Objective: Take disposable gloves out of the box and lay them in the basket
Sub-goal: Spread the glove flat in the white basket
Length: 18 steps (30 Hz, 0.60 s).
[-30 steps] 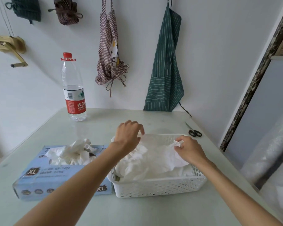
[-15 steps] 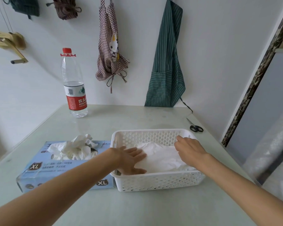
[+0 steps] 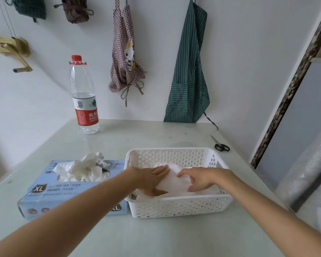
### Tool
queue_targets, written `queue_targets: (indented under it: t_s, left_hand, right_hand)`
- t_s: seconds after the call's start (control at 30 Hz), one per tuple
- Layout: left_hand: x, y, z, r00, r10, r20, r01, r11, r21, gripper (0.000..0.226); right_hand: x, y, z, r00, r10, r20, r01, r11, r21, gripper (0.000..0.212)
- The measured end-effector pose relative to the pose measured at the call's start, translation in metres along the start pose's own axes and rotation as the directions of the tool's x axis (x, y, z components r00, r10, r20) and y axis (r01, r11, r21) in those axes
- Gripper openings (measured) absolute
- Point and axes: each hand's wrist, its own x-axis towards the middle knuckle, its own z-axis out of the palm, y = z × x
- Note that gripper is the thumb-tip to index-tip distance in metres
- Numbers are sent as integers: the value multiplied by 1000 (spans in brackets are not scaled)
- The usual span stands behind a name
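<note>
My left hand (image 3: 152, 179) lies flat, fingers straight, on the white gloves (image 3: 172, 180) in the basket (image 3: 176, 204). My right hand (image 3: 200, 178) arches over them, fingertips touching. Their orientation is unreadable. The basket's long axis runs left-right. The glove box (image 3: 50, 186) touches its left side.

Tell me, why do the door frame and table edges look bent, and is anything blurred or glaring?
Head view: the wide-angle lens bows the door frame and table edges; light is soft and even, shadows faint; the table shows only a dull sheen, no harsh glare; both hands, left and right, on the gloves look reasonably sharp.
</note>
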Motion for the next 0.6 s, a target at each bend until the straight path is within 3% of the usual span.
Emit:
queue_targets:
  t_s: [0.13, 0.33, 0.5, 0.6]
  left_hand:
    - [1, -10, 11, 1000, 6, -9, -5, 998, 66, 99]
    - [2, -4, 7, 999, -29, 44, 27, 999, 46, 97]
    - [-27, -3, -22, 981, -14, -194, 7, 999, -36, 89]
    - [-47, -12, -25, 980, -30, -196, 42, 997, 61, 86]
  right_hand:
    - [-5, 18, -3, 996, 84, 43, -86, 995, 56, 85]
    - [2, 21, 2, 992, 98, 77, -108, 986, 128, 87]
    - [-3, 27, -7, 993, 113, 38, -117, 985, 124, 93]
    - [-12, 29, -10, 990, 124, -65, -121, 991, 52, 81]
